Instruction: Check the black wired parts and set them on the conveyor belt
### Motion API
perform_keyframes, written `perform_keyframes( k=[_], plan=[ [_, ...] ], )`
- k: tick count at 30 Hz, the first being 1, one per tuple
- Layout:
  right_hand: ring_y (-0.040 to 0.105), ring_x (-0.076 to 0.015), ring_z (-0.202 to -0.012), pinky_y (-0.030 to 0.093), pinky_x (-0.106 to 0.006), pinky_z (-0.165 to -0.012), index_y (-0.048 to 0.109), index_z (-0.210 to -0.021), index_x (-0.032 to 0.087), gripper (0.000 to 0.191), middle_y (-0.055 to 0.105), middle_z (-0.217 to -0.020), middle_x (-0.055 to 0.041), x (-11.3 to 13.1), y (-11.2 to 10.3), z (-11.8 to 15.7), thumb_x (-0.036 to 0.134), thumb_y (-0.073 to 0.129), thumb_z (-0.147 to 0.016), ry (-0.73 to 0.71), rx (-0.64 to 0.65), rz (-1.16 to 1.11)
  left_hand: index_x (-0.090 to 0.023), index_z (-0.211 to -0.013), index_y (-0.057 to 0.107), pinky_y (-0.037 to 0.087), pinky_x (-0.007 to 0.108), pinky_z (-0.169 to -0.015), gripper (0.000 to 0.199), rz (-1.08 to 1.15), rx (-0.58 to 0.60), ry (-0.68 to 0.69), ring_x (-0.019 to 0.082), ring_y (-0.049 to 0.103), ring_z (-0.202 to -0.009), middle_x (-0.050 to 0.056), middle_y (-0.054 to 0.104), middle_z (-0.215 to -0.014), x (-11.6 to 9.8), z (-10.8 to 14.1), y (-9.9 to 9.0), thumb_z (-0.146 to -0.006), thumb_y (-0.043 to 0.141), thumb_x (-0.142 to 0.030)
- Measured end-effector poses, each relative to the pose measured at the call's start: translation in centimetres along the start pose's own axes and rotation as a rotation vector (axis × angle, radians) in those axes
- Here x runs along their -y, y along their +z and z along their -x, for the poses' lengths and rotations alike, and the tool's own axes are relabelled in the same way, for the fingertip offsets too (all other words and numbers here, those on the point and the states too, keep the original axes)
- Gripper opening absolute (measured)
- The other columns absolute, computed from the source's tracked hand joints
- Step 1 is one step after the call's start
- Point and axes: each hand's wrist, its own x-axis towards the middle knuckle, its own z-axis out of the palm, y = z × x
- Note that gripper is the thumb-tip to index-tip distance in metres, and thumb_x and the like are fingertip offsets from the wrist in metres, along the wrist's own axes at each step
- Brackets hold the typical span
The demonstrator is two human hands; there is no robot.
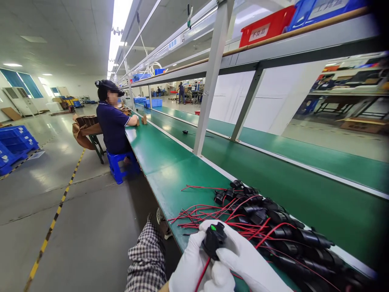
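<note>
Both my hands wear white gloves and meet at the bottom of the view over the bench edge. My left hand [190, 265] and my right hand [243, 261] together grip a small black switch part [213, 240] with a green mark on top and a red wire hanging from it. Just beyond lies a pile of black connector parts with red wires [267, 221] on the green bench [170, 162].
A long green conveyor belt [273, 154] runs beside the bench under a metal frame with a post [209, 81]. Red and blue bins [264, 26] sit on the top shelf. A co-worker [113, 121] sits on a blue stool further along. Blue crates [15, 146] stand on the floor at left.
</note>
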Motion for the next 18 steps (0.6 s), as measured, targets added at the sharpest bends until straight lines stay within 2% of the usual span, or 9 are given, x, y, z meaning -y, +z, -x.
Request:
perform_keyframes(
  k=[2,4,6,8,11,14,16,18],
  plan=[
    [0.064,-0.0325,-0.106,0.051,-0.047,-0.097,0.065,-0.110,0.020,0.042,0.069,-0.112,-0.0119,0.0,0.1,0.1,0.043,0.066,-0.074,0.007,-0.045,0.008,-0.016,-0.055,0.058,0.031,0.021,-0.041,0.068,-0.057,-0.082,0.093,0.008,0.034,-0.035,-0.003,0.041,-0.038,0.3,-0.7,-0.6,-0.078,0.047,-0.079],
    [0.064,-0.0311,-0.106,0.050,-0.046,-0.099,0.065,-0.106,0.020,0.039,0.069,-0.111,-0.0103,-0.1,0.1,0.2,0.033,0.062,-0.069,0.033,-0.112,0.084,-0.015,-0.071,0.066,0.042,0.022,-0.051,0.060,-0.191,-0.315,0.284,0.011,0.049,-0.047,0.000,0.057,-0.052,0.3,-1.1,-1.1,-0.079,0.054,-0.073],
    [0.065,-0.0292,-0.103,0.052,-0.043,-0.095,0.065,-0.103,0.021,0.036,0.071,-0.107,-0.0083,0.0,-0.3,0.1,0.029,0.059,-0.068,0.063,-0.169,0.214,-0.016,-0.082,0.068,0.049,0.024,-0.064,0.054,-0.497,-0.563,0.471,0.014,0.059,-0.062,0.003,0.067,-0.068,-0.2,-1.2,-1.9,-0.086,0.051,-0.068],
    [0.068,-0.0264,-0.092,0.055,-0.037,-0.083,0.064,-0.098,0.023,0.029,0.072,-0.097,-0.0054,0.4,-1.0,-0.1,0.030,0.057,-0.071,0.084,-0.211,0.355,-0.016,-0.082,0.066,0.051,0.028,-0.072,0.060,-0.838,-0.705,0.575,0.016,0.062,-0.070,0.006,0.069,-0.075,-0.9,-1.1,-3.4,-0.093,0.037,-0.067],
    [0.066,-0.0223,-0.072,0.054,-0.031,-0.066,0.062,-0.090,0.024,0.021,0.069,-0.077,-0.0007,1.4,-2.0,-0.4,0.038,0.053,-0.076,0.088,-0.306,0.525,-0.016,-0.086,0.060,0.051,0.031,-0.072,0.062,-1.012,-0.796,0.668,0.017,0.062,-0.071,0.007,0.067,-0.077,-1.7,-1.5,-6.2,-0.096,0.024,-0.065],
    [0.061,-0.0195,-0.061,0.050,-0.029,-0.058,0.060,-0.085,0.025,0.022,0.063,-0.067,0.0020,2.8,-2.9,-0.6,0.042,0.049,-0.077,0.108,-0.371,0.661,-0.017,-0.085,0.058,0.050,0.032,-0.071,0.056,-1.125,-0.812,0.696,0.017,0.061,-0.070,0.006,0.065,-0.076,-1.6,-2.4,-8.5,-0.097,0.026,-0.061],
    [0.061,-0.0195,-0.060,0.049,-0.029,-0.056,0.061,-0.086,0.025,0.022,0.064,-0.068,0.0016,4.2,-4.2,-0.6,0.042,0.049,-0.079,0.112,-0.388,0.798,-0.018,-0.085,0.061,0.050,0.033,-0.076,0.051,-1.221,-0.794,0.699,0.019,0.062,-0.077,0.006,0.065,-0.081,-1.2,-2.9,-9.3,-0.098,0.030,-0.058],
    [0.063,-0.0222,-0.066,0.049,-0.031,-0.060,0.064,-0.091,0.025,0.024,0.067,-0.077,-0.0016,6.3,-7.0,-0.8,0.043,0.053,-0.080,0.051,-0.467,1.047,-0.020,-0.087,0.064,0.051,0.035,-0.080,0.047,-1.303,-0.780,0.706,0.020,0.062,-0.082,0.006,0.066,-0.084,-0.8,-3.2,-9.7,-0.098,0.033,-0.053]
  ],
)
